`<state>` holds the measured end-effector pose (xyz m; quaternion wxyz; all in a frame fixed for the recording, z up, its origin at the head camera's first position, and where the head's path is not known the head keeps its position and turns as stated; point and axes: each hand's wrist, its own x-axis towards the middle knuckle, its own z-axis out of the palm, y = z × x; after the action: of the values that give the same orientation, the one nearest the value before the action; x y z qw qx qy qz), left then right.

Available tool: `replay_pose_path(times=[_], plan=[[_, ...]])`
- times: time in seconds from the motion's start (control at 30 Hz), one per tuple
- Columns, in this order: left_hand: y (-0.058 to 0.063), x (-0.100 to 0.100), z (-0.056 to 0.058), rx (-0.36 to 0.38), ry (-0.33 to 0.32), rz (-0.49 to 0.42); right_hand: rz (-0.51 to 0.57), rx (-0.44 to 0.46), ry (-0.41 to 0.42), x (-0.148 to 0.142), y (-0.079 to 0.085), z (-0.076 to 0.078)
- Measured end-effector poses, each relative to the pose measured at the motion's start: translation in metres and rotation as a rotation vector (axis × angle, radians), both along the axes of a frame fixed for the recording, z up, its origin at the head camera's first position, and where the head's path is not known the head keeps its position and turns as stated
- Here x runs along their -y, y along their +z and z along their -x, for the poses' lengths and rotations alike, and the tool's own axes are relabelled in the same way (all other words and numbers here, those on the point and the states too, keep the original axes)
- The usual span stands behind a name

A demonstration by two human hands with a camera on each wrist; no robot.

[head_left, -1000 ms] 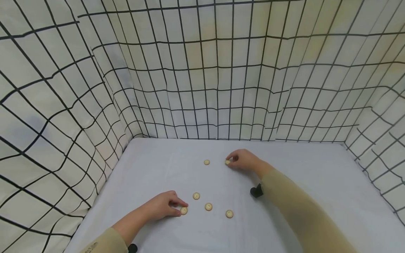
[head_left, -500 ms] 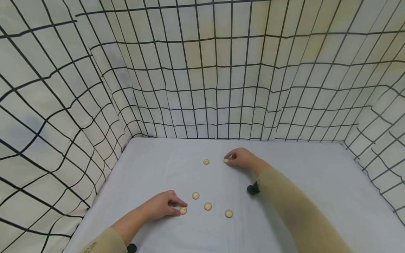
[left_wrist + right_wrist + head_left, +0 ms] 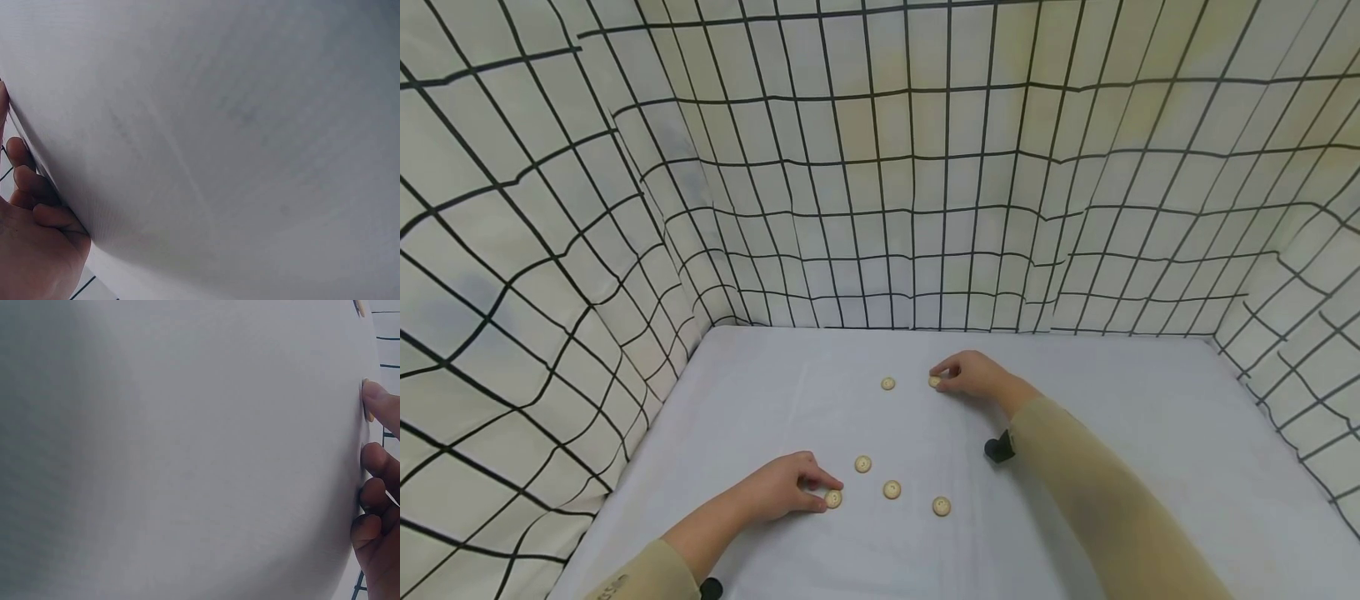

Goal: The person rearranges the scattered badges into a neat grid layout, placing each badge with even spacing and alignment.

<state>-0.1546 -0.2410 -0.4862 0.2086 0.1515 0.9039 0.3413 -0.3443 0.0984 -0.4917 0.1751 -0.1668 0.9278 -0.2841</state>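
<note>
My left hand (image 3: pixel 781 489) pinches a round beige button (image 3: pixel 833 499) between thumb and index finger, low on the white table. Further back and to the right, my right hand (image 3: pixel 972 374) holds another beige button (image 3: pixel 935 381) by its edges. In the right wrist view, the thumb (image 3: pixel 375 391) touches that button (image 3: pixel 368 412) at the cloth. Left of the right hand lies a loose button (image 3: pixel 888 383). Three more lie apart near the left hand: one button (image 3: pixel 862 463), a second button (image 3: pixel 891 489) and a third button (image 3: pixel 942 506). The left wrist view shows curled fingers (image 3: pixel 37 187), not the button.
A white cloth (image 3: pixel 775 375) covers the table. White walls with a black grid (image 3: pixel 880 208) rise at the back and both sides. A black wrist device (image 3: pixel 999 448) sits under the right sleeve, and another black piece (image 3: pixel 711 588) shows under the left sleeve.
The right hand and its button have shifted very slightly left and back compared with one second ago. The left hand keeps its grip in nearly the same place, and the loose buttons look unmoved.
</note>
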Motion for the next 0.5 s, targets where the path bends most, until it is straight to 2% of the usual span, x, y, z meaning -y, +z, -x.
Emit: replay_pose_path(times=[0.5], plan=[[0.0035, -0.0009, -0.0012, 0.004, -0.001, -0.008, 0.017, -0.004, -0.005, -0.0022, -0.0016, 0.0012]])
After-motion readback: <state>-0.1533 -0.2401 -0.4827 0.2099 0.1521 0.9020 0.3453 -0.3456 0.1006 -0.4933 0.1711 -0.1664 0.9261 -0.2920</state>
